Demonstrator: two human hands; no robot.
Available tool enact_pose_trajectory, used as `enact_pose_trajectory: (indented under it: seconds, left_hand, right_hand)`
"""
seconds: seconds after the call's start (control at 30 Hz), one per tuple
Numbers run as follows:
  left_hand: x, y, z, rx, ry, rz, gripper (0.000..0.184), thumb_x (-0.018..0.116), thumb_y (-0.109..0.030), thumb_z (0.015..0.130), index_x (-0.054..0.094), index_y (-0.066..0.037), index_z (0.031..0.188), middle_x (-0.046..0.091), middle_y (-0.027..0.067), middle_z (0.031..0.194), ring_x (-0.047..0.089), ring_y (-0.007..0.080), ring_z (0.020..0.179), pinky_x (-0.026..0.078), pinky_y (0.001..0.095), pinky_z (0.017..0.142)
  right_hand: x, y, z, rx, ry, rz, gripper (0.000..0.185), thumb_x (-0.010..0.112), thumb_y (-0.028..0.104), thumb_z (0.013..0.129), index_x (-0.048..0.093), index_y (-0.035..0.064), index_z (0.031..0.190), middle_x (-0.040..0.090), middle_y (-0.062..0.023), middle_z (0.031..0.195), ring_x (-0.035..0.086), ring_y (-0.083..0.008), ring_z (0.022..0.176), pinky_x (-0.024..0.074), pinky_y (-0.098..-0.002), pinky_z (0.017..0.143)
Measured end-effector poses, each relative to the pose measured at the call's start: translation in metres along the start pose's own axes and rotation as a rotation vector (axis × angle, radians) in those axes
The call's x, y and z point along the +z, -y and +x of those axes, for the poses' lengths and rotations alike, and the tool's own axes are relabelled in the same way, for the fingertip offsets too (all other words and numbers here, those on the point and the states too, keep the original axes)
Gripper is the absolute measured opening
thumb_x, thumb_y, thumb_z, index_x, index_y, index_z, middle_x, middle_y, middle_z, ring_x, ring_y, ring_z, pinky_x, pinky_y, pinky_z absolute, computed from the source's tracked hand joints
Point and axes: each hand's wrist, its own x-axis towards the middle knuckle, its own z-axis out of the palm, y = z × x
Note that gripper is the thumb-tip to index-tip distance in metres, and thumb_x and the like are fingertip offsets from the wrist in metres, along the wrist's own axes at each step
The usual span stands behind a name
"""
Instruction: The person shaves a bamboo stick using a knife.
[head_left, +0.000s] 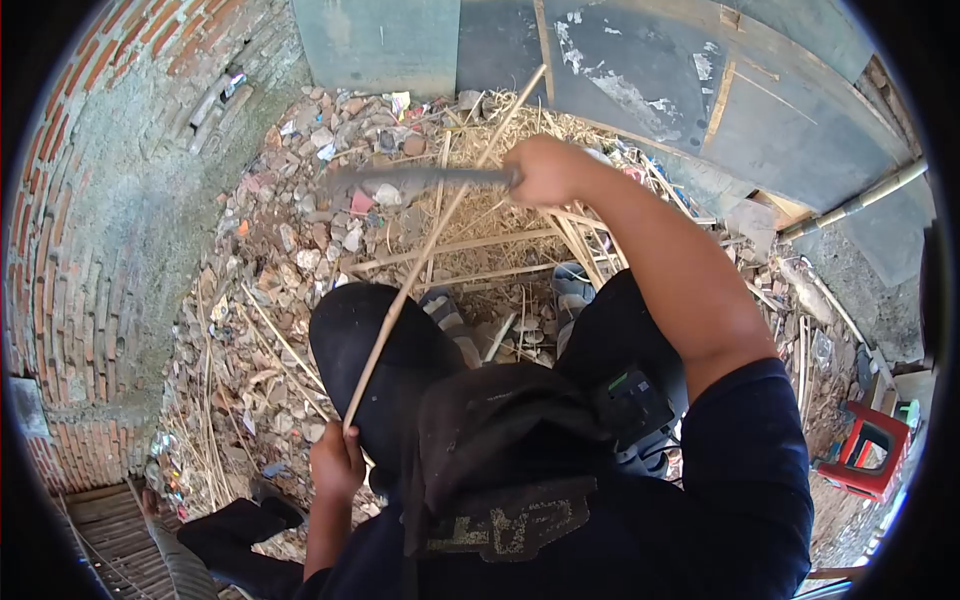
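Note:
My left hand [337, 462] is closed around the lower end of a long, thin bamboo strip [418, 265], which slants up and to the right past my knee. My right hand [543, 170] is wrapped round the handle of a machete [420, 177]. Its dark blade points left, blurred by motion, and crosses the upper part of the strip in this view; I cannot tell whether the two touch. Below the blade, pale shavings [505, 240] and several more bamboo strips [480, 240] lie on the ground between my feet and the wall.
Broken stones and rubble [290, 240] cover the ground. A brick wall [110, 200] rises at left, grey panels [640, 80] stand ahead. A red plastic stool [880, 452] is at right. At lower left, another person's leg [235, 535] and sleeve [185, 560] show near a bamboo slat surface [105, 525].

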Motion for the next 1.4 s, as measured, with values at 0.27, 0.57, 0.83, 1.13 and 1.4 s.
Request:
enact_pose_trajectory:
  seconds: [0.27, 0.57, 0.83, 1.13, 1.4]
  left_hand:
    - [-0.006, 0.007, -0.001, 0.023, 0.039, 0.007, 0.026, 0.054, -0.023, 0.104, 0.053, -0.003, 0.088, 0.060, 0.0250, 0.065, 0.061, 0.0503, 0.064, 0.044, 0.0560, 0.055]
    - [-0.011, 0.003, 0.003, -0.036, 0.067, -0.040, 0.025, 0.054, -0.022, 0.104, 0.054, -0.002, 0.088, 0.060, 0.0256, 0.065, 0.062, 0.0509, 0.065, 0.044, 0.0560, 0.056]
    - [-0.005, 0.001, 0.001, -0.020, 0.037, -0.065, 0.025, 0.055, -0.022, 0.103, 0.054, -0.003, 0.087, 0.060, 0.0260, 0.065, 0.061, 0.0513, 0.065, 0.044, 0.0547, 0.055]
    - [-0.007, 0.009, 0.001, 0.015, 0.031, -0.056, 0.026, 0.057, -0.024, 0.102, 0.055, -0.002, 0.088, 0.061, 0.0258, 0.066, 0.061, 0.0514, 0.066, 0.045, 0.0566, 0.057]
    - [-0.018, 0.010, 0.005, -0.006, 0.097, -0.059, 0.034, 0.050, -0.026, 0.106, 0.051, 0.000, 0.084, 0.055, 0.0233, 0.062, 0.060, 0.0476, 0.061, 0.044, 0.0495, 0.055]
  right_hand:
    - [-0.013, 0.009, -0.013, 0.002, -0.109, -0.029, 0.027, 0.064, 0.027, 0.085, 0.074, 0.0042, 0.096, 0.070, -0.0170, 0.084, 0.069, -0.0298, 0.078, 0.0553, -0.0458, 0.077]
    - [-0.019, -0.011, -0.003, 0.053, -0.121, 0.057, 0.025, 0.067, 0.023, 0.082, 0.072, -0.0005, 0.090, 0.069, -0.0190, 0.082, 0.069, -0.0321, 0.079, 0.0538, -0.0458, 0.075]
    - [-0.022, -0.022, -0.006, 0.083, -0.076, -0.014, 0.026, 0.064, 0.019, 0.084, 0.074, -0.0001, 0.098, 0.072, -0.0208, 0.090, 0.071, -0.0331, 0.084, 0.0554, -0.0448, 0.079]
    - [-0.024, 0.011, -0.020, -0.041, -0.014, -0.204, 0.026, 0.066, 0.021, 0.082, 0.075, 0.0036, 0.099, 0.071, -0.0186, 0.086, 0.071, -0.0336, 0.082, 0.0560, -0.0465, 0.078]
    - [-0.028, -0.031, -0.010, 0.060, -0.217, -0.031, 0.025, 0.064, 0.019, 0.081, 0.073, 0.0008, 0.096, 0.070, -0.0202, 0.084, 0.070, -0.0355, 0.084, 0.0546, -0.0471, 0.079]
